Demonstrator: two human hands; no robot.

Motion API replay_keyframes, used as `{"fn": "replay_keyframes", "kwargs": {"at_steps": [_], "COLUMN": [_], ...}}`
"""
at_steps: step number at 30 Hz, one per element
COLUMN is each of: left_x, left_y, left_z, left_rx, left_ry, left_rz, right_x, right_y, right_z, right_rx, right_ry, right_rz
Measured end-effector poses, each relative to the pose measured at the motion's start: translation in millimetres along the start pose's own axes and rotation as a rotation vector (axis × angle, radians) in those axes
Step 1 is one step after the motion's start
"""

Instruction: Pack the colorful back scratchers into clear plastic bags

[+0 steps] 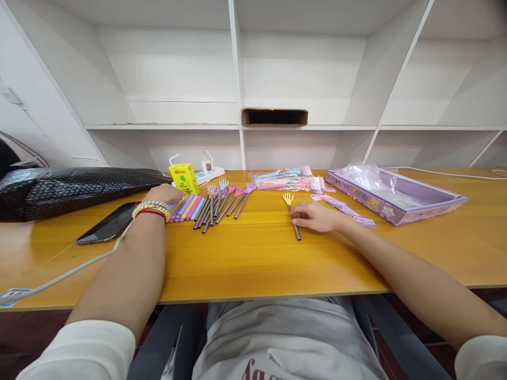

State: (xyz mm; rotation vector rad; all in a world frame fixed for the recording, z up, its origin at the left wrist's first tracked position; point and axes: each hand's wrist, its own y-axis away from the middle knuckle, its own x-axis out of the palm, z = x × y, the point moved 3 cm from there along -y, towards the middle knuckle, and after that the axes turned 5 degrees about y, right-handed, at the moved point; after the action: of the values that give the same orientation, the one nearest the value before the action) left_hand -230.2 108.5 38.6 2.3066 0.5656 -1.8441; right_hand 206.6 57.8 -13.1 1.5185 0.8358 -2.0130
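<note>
My right hand [315,216] pinches the metal shaft of a small back scratcher with a yellow claw head [288,199], upright on the table with its claw pointing away from me. My left hand [163,195] is at the left end of a row of pastel-coloured handle sleeves [190,208]; its fingers are mostly hidden behind the wrist and bracelets, so their hold cannot be seen. Right of the sleeves lie several more back scratchers [224,200] with metal shafts and yellow, blue, pink and purple claws.
A yellow drink carton [184,179] stands behind my left hand, near a white power strip [209,174]. A phone [106,224] and a black wrapped bundle [79,190] lie left. Bagged scratchers [283,179], printed cards [343,205] and a purple box [400,214] with plastic bags are on the right.
</note>
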Motion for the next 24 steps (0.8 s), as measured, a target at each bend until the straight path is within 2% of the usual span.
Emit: {"fn": "replay_keyframes", "kwargs": {"at_steps": [3,7,19,24], "left_x": [2.9,3.2,6.4,3.5], "left_y": [-3,-1,-11,-4], "left_z": [3,3,12,9], "left_rx": [-0.071,-0.091,-0.085,-0.068], "left_ry": [-0.015,0.002,0.026,0.039], "left_rz": [0.040,0.066,-0.017,-0.025], "right_x": [0,0,2,1], "right_y": [0,-1,-1,-1], "right_z": [-1,-2,-3,-3], "right_rx": [0.002,0.002,0.000,0.009], "right_ry": [-0.010,-0.021,-0.018,-0.028], "right_rz": [0.001,0.003,0.008,0.020]}}
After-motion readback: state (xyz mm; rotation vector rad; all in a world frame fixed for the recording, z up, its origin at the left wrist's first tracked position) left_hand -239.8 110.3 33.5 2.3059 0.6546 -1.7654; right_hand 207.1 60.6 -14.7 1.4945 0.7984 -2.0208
